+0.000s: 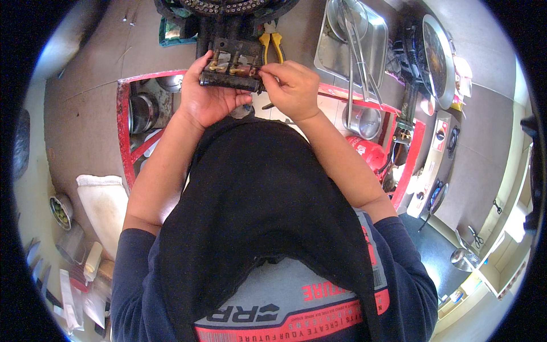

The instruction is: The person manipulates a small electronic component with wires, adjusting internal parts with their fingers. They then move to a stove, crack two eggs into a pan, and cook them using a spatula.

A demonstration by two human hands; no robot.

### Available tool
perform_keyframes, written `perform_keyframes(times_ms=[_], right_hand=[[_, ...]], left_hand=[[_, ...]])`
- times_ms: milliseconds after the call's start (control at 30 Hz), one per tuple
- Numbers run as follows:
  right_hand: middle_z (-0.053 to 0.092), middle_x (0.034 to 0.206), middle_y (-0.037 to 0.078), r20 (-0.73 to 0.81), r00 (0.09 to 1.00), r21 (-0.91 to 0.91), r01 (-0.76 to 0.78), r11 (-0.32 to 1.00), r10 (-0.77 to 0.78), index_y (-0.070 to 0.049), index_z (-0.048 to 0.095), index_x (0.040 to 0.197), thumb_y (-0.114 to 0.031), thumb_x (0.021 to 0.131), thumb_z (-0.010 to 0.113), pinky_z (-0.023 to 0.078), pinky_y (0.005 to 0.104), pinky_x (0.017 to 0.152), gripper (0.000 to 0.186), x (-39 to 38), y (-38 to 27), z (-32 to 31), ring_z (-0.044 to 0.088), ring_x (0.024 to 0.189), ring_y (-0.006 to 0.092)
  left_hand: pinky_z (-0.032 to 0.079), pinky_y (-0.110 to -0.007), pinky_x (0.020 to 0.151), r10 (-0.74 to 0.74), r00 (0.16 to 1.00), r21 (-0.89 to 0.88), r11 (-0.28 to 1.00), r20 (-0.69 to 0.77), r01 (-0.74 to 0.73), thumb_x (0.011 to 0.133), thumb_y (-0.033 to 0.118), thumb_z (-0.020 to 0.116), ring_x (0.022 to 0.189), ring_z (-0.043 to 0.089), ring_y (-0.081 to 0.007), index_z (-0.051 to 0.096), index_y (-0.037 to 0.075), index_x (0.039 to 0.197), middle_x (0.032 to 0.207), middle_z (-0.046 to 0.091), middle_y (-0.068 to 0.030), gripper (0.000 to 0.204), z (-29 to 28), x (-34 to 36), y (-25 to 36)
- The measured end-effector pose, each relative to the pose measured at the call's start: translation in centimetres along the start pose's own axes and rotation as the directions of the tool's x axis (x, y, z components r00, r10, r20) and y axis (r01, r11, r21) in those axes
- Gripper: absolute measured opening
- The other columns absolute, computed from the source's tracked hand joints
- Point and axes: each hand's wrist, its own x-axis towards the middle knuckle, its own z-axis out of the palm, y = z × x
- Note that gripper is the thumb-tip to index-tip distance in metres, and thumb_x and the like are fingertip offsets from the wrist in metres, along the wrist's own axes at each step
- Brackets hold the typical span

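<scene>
Blackened metal burner block (231,71): left hand (208,94) grip clamped on it; right hand (293,88) pinching its end; one yellow-handled pliers (272,47) behind.

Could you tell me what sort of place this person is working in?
Most likely a working kitchen, perhaps a commercial one. A blackened gas burner stands on the counter, a steel tray holds long metal tongs, and a pan sits to the right.

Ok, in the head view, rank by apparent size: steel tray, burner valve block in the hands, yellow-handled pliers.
1. steel tray
2. burner valve block, held by left hand, right hand
3. yellow-handled pliers, partly hidden

Fisheye bending makes true sizes unsure.
</scene>
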Motion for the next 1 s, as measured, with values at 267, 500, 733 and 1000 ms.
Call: perform_keyframes(times_ms=[267, 500, 733, 1000], right_hand=[[0.068, 0.072, 0.011, 0.066, 0.998, 0.016, -0.019, 1.000, 0.018, -0.006, 0.083, 0.092, -0.004, 0.081, 0.087, 0.049, 0.0371, 0.055, 0.012, -0.2, 0.2, -0.4, 0.066, 0.061, 0.0257], [0.066, 0.071, 0.008, 0.063, 0.991, 0.097, -0.124, 0.987, 0.119, -0.004, 0.084, 0.094, -0.003, 0.082, 0.087, 0.045, 0.0332, 0.054, 0.012, -0.4, 0.1, -0.2, 0.061, 0.059, 0.0194], [0.061, 0.069, 0.001, 0.054, 0.938, 0.182, -0.347, 0.920, 0.343, -0.004, 0.083, 0.093, -0.006, 0.083, 0.088, 0.040, 0.0284, 0.056, 0.012, -1.0, 0.2, 0.8, 0.052, 0.060, 0.0100], [0.057, 0.066, -0.002, 0.079, 0.885, 0.188, -0.465, 0.865, 0.459, -0.002, 0.082, 0.096, -0.008, 0.082, 0.087, 0.041, 0.0275, 0.058, 0.015, -1.1, 0.2, 1.0, 0.051, 0.062, 0.0073]], left_hand=[[0.057, -0.054, 0.090, -0.007, 0.998, 0.017, 1.000, -0.060, 0.008, 0.104, 0.064, 0.049, 0.105, 0.070, -0.0373, 0.068, 0.005, 0.139, 0.130, 0.075, -0.0197, 0.071, 0.2, -0.1, 0.0], [0.057, -0.053, 0.087, -0.015, 1.000, 0.016, 1.000, -0.023, 0.015, 0.104, 0.064, 0.050, 0.104, 0.070, -0.0371, 0.068, 0.004, 0.138, 0.130, 0.075, -0.0194, 0.071, 0.1, 0.0, 0.0], [0.058, -0.051, 0.085, -0.020, 1.000, 0.062, 0.998, 0.008, 0.020, 0.105, 0.065, 0.050, 0.117, 0.070, -0.0319, 0.069, 0.012, 0.140, 0.131, 0.076, -0.0124, 0.066, -0.3, 0.1, 0.1], [0.057, -0.051, 0.084, -0.024, 1.000, 0.070, 0.997, 0.001, 0.024, 0.105, 0.065, 0.048, 0.117, 0.070, -0.0319, 0.069, 0.013, 0.141, 0.133, 0.075, -0.0127, 0.066, -0.3, 0.1, 0.1]])
